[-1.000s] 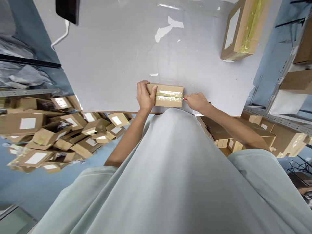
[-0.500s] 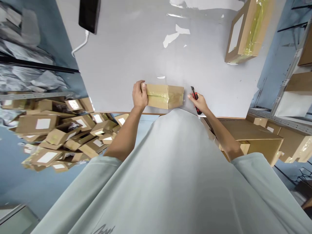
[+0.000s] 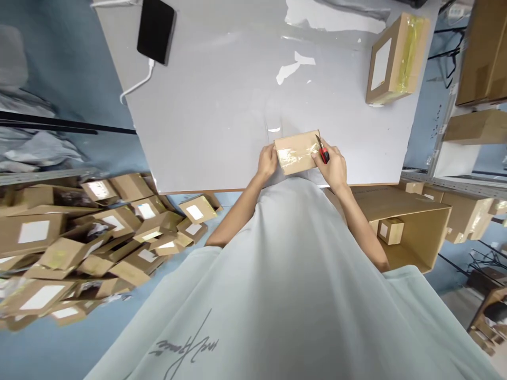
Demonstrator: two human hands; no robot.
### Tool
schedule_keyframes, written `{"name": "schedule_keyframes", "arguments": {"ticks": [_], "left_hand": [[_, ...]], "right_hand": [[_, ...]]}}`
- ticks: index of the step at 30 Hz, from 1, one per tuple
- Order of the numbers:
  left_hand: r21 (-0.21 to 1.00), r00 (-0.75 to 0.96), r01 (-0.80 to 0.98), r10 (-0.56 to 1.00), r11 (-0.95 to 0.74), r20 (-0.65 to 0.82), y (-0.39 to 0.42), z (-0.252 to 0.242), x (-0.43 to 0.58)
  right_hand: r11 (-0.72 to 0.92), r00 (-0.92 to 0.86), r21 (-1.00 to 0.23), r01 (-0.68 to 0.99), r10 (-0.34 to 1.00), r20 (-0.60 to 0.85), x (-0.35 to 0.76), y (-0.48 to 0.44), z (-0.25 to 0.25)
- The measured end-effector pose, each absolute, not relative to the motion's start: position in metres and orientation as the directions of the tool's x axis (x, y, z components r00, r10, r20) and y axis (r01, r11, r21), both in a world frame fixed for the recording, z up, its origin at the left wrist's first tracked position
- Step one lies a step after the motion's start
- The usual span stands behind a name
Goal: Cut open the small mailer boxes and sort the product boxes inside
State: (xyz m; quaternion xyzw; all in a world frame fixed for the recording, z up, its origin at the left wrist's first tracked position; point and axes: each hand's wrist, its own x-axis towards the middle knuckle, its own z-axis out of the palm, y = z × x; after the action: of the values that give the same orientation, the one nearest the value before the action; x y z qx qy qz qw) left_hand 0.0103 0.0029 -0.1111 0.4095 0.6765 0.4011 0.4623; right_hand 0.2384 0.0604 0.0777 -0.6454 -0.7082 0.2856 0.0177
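A small cardboard box (image 3: pixel 297 153) with shiny clear tape across its face is between my two hands near the table's front edge. My left hand (image 3: pixel 268 161) grips its left end, fingers partly hidden behind it. At the other end, my right hand (image 3: pixel 333 167) holds a red and black box cutter (image 3: pixel 324 153), blade pointing up and lying over the box's corner. The right thumb also presses on the box. Whether the box rests on the table or is lifted, I cannot tell.
A taped carton (image 3: pixel 390 63) stands at the table's back right. A black phone (image 3: pixel 156 30) with a white cable lies back left. Paper scraps (image 3: pixel 288 70) lie mid-table. Many boxes (image 3: pixel 130 227) are heaped on the floor left; a large open carton (image 3: pixel 420 221) sits at right.
The box has moved right and been turned, so another taped face shows. My left hand went along with it. My right hand, still holding the cutter, has come onto the box's right end.
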Motion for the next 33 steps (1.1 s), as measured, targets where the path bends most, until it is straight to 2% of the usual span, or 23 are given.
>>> {"name": "schedule_keyframes", "arguments": {"ticks": [6,11,15,18,25,33], "left_hand": [[0.958,-0.217,0.071,0.942,0.278,-0.257,0.007,-0.051,-0.025],[0.975,-0.098,0.101,0.977,0.196,-0.187,0.024,-0.009,-0.040],[0.975,-0.022,0.054,0.976,0.218,-0.217,0.030,-0.012,-0.040],[0.973,0.006,-0.004,0.973,0.231,-0.231,0.030,-0.019,-0.041],[0.961,-0.001,-0.117,0.968,0.249,-0.250,0.031,-0.025,-0.040],[0.970,-0.056,-0.065,0.970,0.235,-0.238,0.035,-0.029,-0.033]], "right_hand": [[-0.043,-0.043,-0.279,0.959,0.954,-0.297,0.220,0.040,0.095],[-0.136,0.001,-0.374,0.917,0.941,-0.339,0.189,0.015,0.127],[-0.114,-0.076,-0.398,0.910,0.900,-0.430,0.157,-0.003,0.136],[-0.060,-0.122,-0.347,0.936,0.868,-0.481,0.139,-0.008,0.137],[-0.060,-0.079,-0.243,0.968,0.847,-0.525,0.122,-0.008,0.138],[-0.036,-0.085,-0.210,0.977,0.840,-0.537,0.117,-0.008,0.140]]}}
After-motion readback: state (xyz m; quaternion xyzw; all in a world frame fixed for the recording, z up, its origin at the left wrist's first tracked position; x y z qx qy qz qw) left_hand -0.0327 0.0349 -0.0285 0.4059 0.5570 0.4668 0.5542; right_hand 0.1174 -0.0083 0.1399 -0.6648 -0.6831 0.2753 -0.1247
